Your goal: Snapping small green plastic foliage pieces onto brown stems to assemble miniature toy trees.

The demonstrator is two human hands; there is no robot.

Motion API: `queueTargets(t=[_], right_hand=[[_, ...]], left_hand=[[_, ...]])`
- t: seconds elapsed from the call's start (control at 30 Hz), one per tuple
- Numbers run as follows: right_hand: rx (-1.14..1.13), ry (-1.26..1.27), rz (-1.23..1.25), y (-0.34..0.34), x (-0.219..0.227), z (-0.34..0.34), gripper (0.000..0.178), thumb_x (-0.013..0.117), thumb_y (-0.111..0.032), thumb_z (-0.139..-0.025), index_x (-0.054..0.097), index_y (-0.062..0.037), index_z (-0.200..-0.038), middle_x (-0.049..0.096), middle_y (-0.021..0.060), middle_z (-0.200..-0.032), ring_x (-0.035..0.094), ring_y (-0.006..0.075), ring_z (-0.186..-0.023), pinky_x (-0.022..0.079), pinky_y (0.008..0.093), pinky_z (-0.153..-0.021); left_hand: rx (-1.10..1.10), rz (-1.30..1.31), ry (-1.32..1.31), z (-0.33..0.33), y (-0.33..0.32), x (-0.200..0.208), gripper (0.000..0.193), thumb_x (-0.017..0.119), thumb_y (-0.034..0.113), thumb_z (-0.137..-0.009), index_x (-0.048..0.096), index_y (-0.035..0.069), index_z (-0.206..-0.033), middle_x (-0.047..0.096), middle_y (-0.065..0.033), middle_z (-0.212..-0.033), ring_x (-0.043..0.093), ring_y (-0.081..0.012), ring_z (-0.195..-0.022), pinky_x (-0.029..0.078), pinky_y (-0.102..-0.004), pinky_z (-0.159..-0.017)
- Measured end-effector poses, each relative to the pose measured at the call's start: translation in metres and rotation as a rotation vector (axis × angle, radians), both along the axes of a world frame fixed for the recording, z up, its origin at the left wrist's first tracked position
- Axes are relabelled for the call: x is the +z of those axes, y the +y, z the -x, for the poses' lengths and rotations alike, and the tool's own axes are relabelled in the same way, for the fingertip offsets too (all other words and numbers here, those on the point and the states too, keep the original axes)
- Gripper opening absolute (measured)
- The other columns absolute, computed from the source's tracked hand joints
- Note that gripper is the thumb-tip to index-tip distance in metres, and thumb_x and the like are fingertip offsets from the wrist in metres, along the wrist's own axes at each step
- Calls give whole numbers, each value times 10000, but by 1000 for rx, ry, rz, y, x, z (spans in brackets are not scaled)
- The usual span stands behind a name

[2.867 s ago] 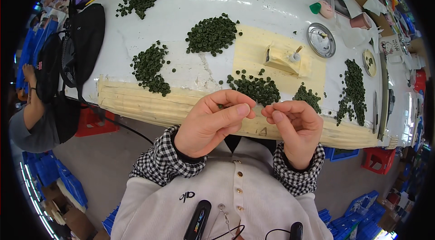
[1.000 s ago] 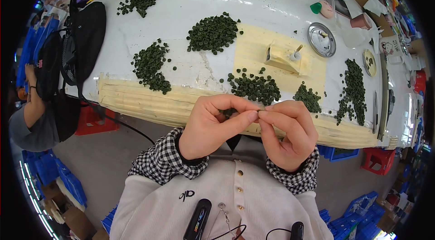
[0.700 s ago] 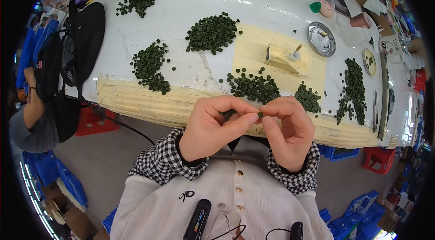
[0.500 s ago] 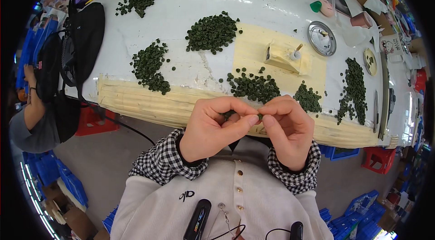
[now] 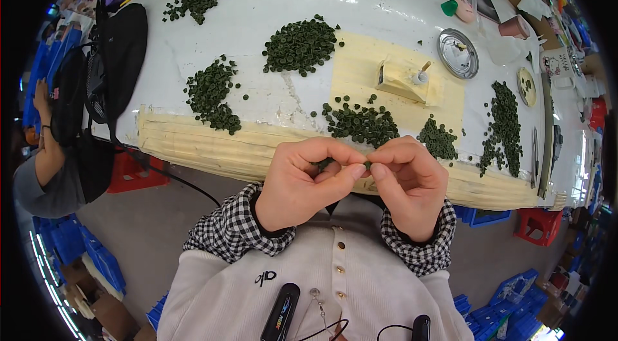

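Note:
Between the fingertips of both hands is a small dark green round piece (image 5: pixel 367 166), mostly covered by the fingers. My left hand (image 5: pixel 302 181) pinches it from one side with thumb and forefinger. More dark green shows inside the curled fingers of that hand, too hidden to make out. My right hand (image 5: pixel 413 185) pinches the piece from the other side. Just beyond the hands lies a loose pile of like green pieces (image 5: pixel 362 123), with a smaller pile (image 5: pixel 438 137) beside it to the right.
Several more green piles (image 5: pixel 299 47) lie across the white table (image 5: pixel 380 3). A glue-stained block with a short peg (image 5: pixel 404 82) stands on a yellowish sheet, near a round metal lid (image 5: pixel 458 54). Tweezers (image 5: pixel 533 157) lie at the right. A black backpack (image 5: pixel 122 64) and another person's arm (image 5: pixel 48 141) are at the left.
Both hands stay almost in place, with only a slight shift of the fingers around the small green piece. The piles have not changed.

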State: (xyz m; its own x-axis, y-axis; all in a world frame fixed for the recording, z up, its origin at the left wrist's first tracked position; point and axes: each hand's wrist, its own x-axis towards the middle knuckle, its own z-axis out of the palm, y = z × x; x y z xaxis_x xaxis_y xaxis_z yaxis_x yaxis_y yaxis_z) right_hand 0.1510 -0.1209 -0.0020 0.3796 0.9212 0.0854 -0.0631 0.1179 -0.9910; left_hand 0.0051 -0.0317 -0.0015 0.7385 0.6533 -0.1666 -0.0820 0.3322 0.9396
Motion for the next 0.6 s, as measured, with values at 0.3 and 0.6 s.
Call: queueTargets(t=[0.3, 0.6], right_hand=[[-6, -45, -7, 1, 0, 1, 125, 604, 68, -781, 615, 56, -905, 604, 99, -876, 579, 135, -793, 467, 236, -695], [-376, -250, 52, -11, 7, -21, 113, 632, 46, -796, 602, 46, -905, 605, 71, -839, 575, 116, -791, 470, 229, -721]], left_hand=[[-11, -40, 18, 1, 1, -1, 86, 597, 16, -847, 628, -27, -915, 514, 71, -673, 360, 19, -563, 301, -153, -505], [131, 55, 58, -3, 15, 8, 76, 552, 75, -895, 583, 10, -917, 582, -18, -716, 379, -18, -548, 315, -167, -503]])
